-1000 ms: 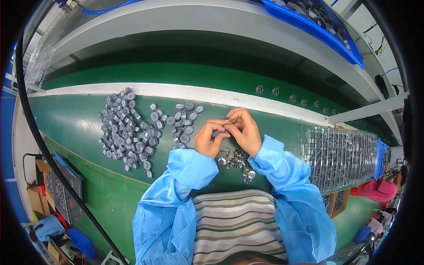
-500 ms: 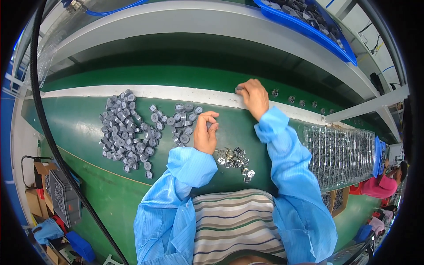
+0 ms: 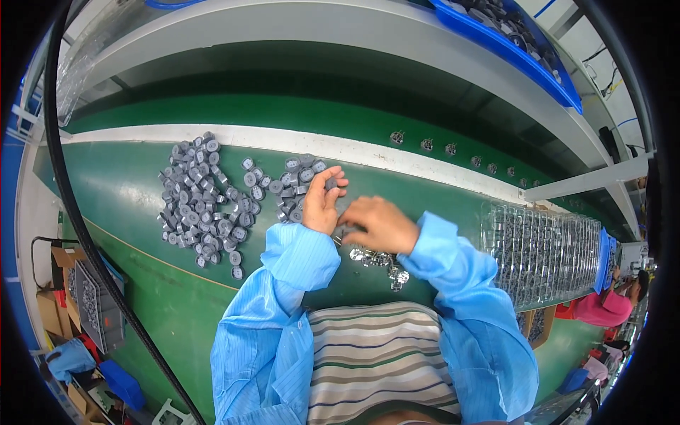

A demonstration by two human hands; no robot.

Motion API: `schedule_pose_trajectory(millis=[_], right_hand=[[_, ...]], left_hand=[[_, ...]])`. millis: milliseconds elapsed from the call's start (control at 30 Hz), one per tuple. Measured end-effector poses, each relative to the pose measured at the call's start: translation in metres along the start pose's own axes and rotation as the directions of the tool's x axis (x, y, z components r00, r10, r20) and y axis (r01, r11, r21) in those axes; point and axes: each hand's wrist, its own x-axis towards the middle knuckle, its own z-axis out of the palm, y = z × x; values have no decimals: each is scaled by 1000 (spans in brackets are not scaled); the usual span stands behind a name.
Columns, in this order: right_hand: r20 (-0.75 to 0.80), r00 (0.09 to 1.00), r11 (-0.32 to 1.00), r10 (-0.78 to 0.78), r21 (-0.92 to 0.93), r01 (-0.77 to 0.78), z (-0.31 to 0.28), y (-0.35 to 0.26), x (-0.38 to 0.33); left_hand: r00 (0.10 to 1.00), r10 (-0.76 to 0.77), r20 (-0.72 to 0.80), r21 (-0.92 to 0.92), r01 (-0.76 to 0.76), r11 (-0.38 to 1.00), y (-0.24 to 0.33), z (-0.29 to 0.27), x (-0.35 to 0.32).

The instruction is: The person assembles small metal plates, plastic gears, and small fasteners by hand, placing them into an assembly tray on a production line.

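My left hand (image 3: pixel 322 204) is raised over the bench with its fingers curled round a small round grey plastic cap (image 3: pixel 331 183). Close on its right, my right hand (image 3: pixel 380 224) hovers above a little heap of shiny metal parts (image 3: pixel 372 258); its fingers are bent and smeared by motion, so what they hold is unclear. Directly behind the left hand lies a small cluster of grey caps (image 3: pixel 292 181), partly covered by it. Farther left spreads a bigger pile of the same grey caps (image 3: pixel 191 205).
Beyond a white rail (image 3: pixel 283 142), several small metal parts (image 3: pixel 426 144) stand in a row on a green strip. Clear plastic trays (image 3: pixel 542 251) of parts are stacked at right. A blue tray (image 3: pixel 517 53) rests on the overhead shelf. A black cable (image 3: pixel 92 248) hangs at left.
My right hand has come back from the green strip beyond the rail to beside my left hand. The row of metal parts appears farther left, and the view has shifted slightly.
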Motion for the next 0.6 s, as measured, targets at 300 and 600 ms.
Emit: schedule_pose_trajectory(millis=[300, 600], right_hand=[[-165, 921, 877, 353, 403, -263, -2, 27, -3], [-92, 912, 836, 400, 445, -322, -16, 58, -12]], left_hand=[[997, -72, -24, -40, 71, 997, 5, 2, -1], [995, 59, 75, 371, -83, 925, 26, 11, -6]])
